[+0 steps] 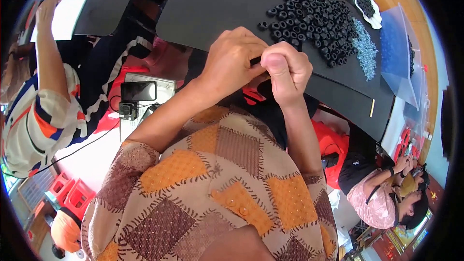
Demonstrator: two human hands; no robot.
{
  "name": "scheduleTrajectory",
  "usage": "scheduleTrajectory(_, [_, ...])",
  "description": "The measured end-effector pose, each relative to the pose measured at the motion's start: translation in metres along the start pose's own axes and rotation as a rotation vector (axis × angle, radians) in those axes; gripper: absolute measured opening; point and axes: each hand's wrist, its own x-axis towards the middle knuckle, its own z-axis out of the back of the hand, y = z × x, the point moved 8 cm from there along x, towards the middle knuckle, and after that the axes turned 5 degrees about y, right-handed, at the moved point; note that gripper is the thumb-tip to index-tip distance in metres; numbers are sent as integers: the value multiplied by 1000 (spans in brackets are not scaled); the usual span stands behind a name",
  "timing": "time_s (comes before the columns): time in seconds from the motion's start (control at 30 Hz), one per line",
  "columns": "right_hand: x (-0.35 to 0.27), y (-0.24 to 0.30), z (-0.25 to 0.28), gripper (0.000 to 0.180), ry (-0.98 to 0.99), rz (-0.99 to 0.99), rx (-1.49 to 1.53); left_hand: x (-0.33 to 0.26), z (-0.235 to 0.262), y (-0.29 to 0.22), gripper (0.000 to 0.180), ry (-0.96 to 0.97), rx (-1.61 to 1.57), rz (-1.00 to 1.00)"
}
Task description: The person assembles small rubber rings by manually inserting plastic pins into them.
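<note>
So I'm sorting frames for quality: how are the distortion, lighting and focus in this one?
Head view: strong fisheye, the black mat's edges bow and a dark rim rings the picture; daylight is even, with no harsh glare; the left hand and right hand pinched together are fairly sharp, as are the small black rings; the far edges look softer.

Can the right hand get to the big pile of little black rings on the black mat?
Probably yes. The right hand is near the pile of black rings, with bare black mat between, but both hands are pinching something small.
</note>
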Motion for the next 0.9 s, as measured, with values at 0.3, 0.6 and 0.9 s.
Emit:
scheduleTrajectory(0.3, [-17, 4, 46, 17, -243, -25, -65, -6, -4, -11, 20, 64, 36, -142])
scheduleTrajectory(0.6, [-36, 3, 36, 22, -36, -87, -616, 1, -9, -19, 20, 127, 61, -142])
scheduleTrajectory(0.9, [-33, 1, 26, 28, 12, 4, -966, 10, 0, -8, 16, 80, -34, -121])
